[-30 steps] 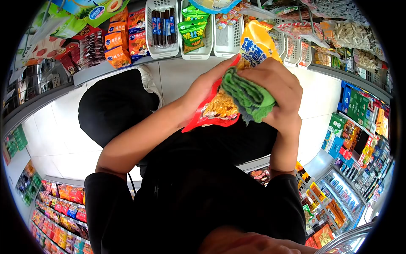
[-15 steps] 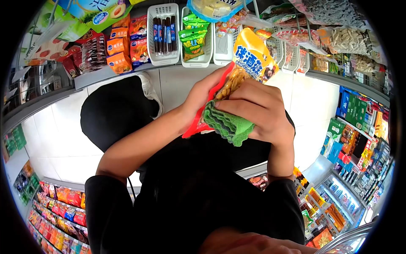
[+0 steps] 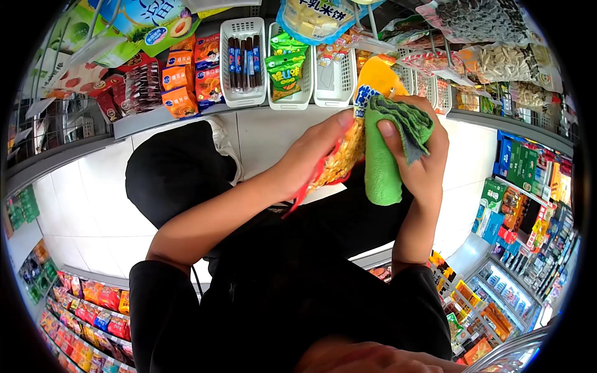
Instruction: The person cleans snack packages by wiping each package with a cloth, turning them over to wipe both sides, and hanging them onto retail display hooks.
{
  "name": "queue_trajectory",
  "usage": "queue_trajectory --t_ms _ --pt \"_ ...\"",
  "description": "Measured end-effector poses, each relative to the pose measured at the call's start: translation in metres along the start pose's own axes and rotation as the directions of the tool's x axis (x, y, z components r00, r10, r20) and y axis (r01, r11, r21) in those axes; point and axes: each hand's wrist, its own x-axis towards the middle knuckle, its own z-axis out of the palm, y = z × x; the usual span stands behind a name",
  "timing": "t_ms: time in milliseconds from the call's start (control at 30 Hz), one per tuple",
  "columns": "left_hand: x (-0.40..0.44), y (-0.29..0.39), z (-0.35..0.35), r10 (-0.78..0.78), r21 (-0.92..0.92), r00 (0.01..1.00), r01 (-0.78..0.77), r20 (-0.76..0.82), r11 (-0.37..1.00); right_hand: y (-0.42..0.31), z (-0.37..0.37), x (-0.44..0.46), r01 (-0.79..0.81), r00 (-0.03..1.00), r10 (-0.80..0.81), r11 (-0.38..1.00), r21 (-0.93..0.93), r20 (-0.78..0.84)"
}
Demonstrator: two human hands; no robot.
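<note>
My left hand (image 3: 311,152) is closed round the side of a yellow snack bag (image 3: 348,149) with a red edge and a see-through part showing golden-brown pieces. The bag is tilted, its yellow top pointing away from me. My right hand (image 3: 423,149) grips a folded green cloth (image 3: 384,165) with dark grey layers, thumb on top. This cloth lies against or just over the bag's right side and hides much of its printing. Whether the right fingers also touch the bag cannot be seen.
A shelf ahead carries white baskets, one with dark stick packs (image 3: 244,62), another with green snack packs (image 3: 286,73). Orange packets (image 3: 179,79) stand left of them. Hanging bags (image 3: 504,62) are at the right. My knee (image 3: 177,168) is bent over the tiled floor (image 3: 99,205).
My right hand has moved up and right with the cloth, which now stands more upright. The bag has turned more edge-on in my left hand, which has shifted slightly right.
</note>
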Motion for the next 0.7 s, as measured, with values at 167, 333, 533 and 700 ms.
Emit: queue_trajectory --t_ms 167,333,533,700 --pt "0.005 -0.012 -0.013 0.354 0.419 0.931 -0.358 0.089 0.835 -0.002 -0.004 -0.004 -0.069 0.991 0.048 0.981 0.178 0.124" --pt "0.011 0.000 -0.025 0.594 0.775 0.779 -0.497 0.201 0.391 -0.006 -0.014 -0.012 -0.232 0.965 0.107 0.778 0.583 0.241" --pt "0.012 0.000 -0.021 0.685 0.740 0.726 -0.495 0.065 0.455 0.000 -0.012 -0.014 -0.116 0.960 -0.070 0.780 0.615 0.271" --pt "0.014 -0.003 -0.023 0.649 0.713 0.759 -0.423 -0.058 0.559 -0.018 0.000 -0.014 -0.037 0.991 -0.012 0.935 0.353 0.136"
